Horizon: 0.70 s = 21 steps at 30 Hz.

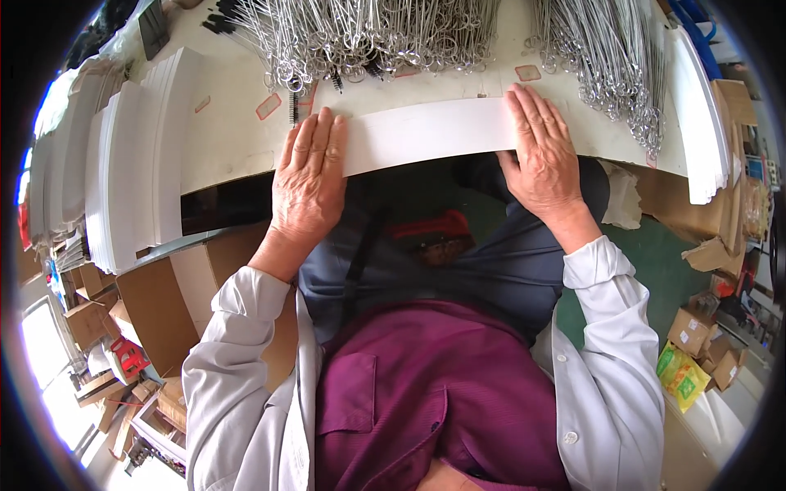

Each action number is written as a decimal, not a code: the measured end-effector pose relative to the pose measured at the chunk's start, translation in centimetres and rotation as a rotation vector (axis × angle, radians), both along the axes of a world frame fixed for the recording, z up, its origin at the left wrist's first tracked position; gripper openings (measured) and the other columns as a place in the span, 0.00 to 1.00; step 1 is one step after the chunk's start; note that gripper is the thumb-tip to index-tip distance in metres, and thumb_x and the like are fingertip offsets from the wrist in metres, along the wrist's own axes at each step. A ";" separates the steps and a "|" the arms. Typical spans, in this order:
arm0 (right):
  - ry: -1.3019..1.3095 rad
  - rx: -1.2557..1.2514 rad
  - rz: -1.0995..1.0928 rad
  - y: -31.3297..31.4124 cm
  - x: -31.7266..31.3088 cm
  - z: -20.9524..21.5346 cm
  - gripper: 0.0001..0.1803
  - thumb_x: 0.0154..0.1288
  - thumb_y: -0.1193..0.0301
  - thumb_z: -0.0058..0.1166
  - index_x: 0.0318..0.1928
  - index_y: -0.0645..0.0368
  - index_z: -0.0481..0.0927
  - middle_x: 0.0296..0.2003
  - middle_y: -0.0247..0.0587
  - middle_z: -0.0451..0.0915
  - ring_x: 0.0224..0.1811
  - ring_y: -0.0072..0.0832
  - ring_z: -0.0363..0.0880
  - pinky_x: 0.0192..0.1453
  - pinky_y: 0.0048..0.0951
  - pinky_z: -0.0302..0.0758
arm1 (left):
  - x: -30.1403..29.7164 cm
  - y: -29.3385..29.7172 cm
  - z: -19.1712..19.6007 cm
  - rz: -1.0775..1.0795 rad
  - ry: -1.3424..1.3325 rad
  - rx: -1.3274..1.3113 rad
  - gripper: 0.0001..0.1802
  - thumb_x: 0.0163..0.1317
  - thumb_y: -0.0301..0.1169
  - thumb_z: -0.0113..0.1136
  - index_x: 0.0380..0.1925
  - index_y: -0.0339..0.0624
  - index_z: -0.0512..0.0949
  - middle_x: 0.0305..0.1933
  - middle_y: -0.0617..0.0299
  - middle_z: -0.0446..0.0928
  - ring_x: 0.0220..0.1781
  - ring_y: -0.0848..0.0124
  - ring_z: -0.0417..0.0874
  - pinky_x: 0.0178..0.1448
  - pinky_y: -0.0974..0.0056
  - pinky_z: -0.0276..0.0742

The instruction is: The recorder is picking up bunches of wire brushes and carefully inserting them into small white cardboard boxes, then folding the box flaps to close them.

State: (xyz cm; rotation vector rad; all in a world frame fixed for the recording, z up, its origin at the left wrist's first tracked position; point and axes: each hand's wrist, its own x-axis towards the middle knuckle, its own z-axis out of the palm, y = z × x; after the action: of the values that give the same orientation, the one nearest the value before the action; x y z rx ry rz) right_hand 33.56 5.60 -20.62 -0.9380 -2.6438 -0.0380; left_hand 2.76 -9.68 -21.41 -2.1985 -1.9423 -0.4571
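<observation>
A long, narrow white card strip or flat box [426, 131] lies along the near edge of the table, between my two hands. My left hand [309, 176] rests flat over its left end, fingers stretched out and pointing away from me. Over the right end lies my right hand [544, 159], its fingers also straight and its thumb down by the strip's near edge. Whether the strip is one layer or a folded box, I cannot tell. Just beyond my left fingertips sits a small black-bristled brush [292, 110] on the tabletop.
Piles of wire-handled brushes with looped ends [368, 41] cover the far table, with another pile [614, 65] at the right. White card stacks stand at the left [135, 164] and the right edge [700, 123]. An open cardboard box [160, 311] is at lower left.
</observation>
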 end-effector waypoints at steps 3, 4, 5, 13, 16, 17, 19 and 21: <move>-0.034 0.042 -0.030 0.3 0.2 0.1 0.44 0.62 0.65 0.69 0.75 0.65 0.64 0.75 0.49 0.67 0.78 0.44 0.64 0.84 0.45 0.57 | -0.2 0.1 0.0 -0.027 -0.011 0.035 0.42 0.51 0.19 0.63 0.71 0.32 0.68 0.75 0.43 0.70 0.76 0.46 0.70 0.79 0.43 0.64; -0.033 0.047 -0.029 0.2 0.1 0.1 0.44 0.62 0.65 0.69 0.75 0.65 0.64 0.75 0.49 0.67 0.78 0.44 0.64 0.84 0.45 0.57 | -0.3 0.1 -0.1 -0.027 -0.010 0.041 0.42 0.51 0.19 0.63 0.71 0.32 0.68 0.75 0.43 0.70 0.76 0.46 0.70 0.79 0.43 0.64; 0.012 0.031 -0.027 0.2 0.0 0.1 0.44 0.62 0.63 0.69 0.75 0.64 0.65 0.74 0.48 0.67 0.77 0.44 0.64 0.83 0.46 0.58 | -0.4 0.2 -0.2 -0.040 -0.014 0.047 0.42 0.50 0.18 0.62 0.71 0.31 0.68 0.75 0.43 0.70 0.76 0.46 0.70 0.79 0.43 0.64; 0.148 0.014 0.050 0.1 2.9 1.4 0.35 0.59 0.74 0.66 0.69 0.62 0.74 0.65 0.46 0.78 0.69 0.43 0.75 0.78 0.46 0.66 | -1.5 -1.2 1.3 -0.084 0.061 0.024 0.38 0.55 0.24 0.65 0.69 0.29 0.70 0.70 0.41 0.73 0.73 0.46 0.72 0.80 0.44 0.63; 0.118 0.061 0.081 -0.3 3.6 1.9 0.33 0.54 0.82 0.62 0.65 0.63 0.78 0.60 0.45 0.81 0.65 0.42 0.78 0.76 0.46 0.69 | -0.9 -2.5 3.0 -0.057 0.063 -0.040 0.37 0.55 0.25 0.67 0.67 0.28 0.70 0.67 0.39 0.75 0.71 0.44 0.74 0.78 0.43 0.65; 0.171 0.074 0.099 -0.5 3.1 2.2 0.31 0.50 0.85 0.58 0.60 0.64 0.81 0.56 0.45 0.84 0.61 0.41 0.81 0.74 0.46 0.71 | -0.5 -2.5 3.9 -0.054 0.062 -0.060 0.35 0.56 0.27 0.69 0.65 0.27 0.71 0.64 0.38 0.77 0.68 0.43 0.76 0.76 0.43 0.67; 0.162 0.054 0.115 -1.2 2.5 2.9 0.30 0.51 0.85 0.58 0.59 0.64 0.82 0.56 0.45 0.84 0.61 0.41 0.81 0.74 0.47 0.71 | 0.3 -2.9 6.3 -0.067 0.007 -0.182 0.34 0.57 0.27 0.69 0.64 0.27 0.72 0.63 0.37 0.78 0.67 0.42 0.77 0.75 0.44 0.68; 0.157 0.025 0.160 -1.9 1.5 2.9 0.25 0.54 0.84 0.58 0.56 0.64 0.84 0.55 0.45 0.84 0.60 0.41 0.81 0.74 0.46 0.72 | 1.2 -2.9 8.2 -0.106 -0.101 -0.330 0.33 0.58 0.29 0.71 0.63 0.27 0.73 0.60 0.36 0.79 0.64 0.41 0.79 0.71 0.46 0.73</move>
State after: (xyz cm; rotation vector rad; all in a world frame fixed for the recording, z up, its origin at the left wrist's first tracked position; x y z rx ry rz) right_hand 35.02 3.69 -17.76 -0.6891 -2.5563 0.0391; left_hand 4.01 -12.61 -13.17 -2.5338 -2.0890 -0.2830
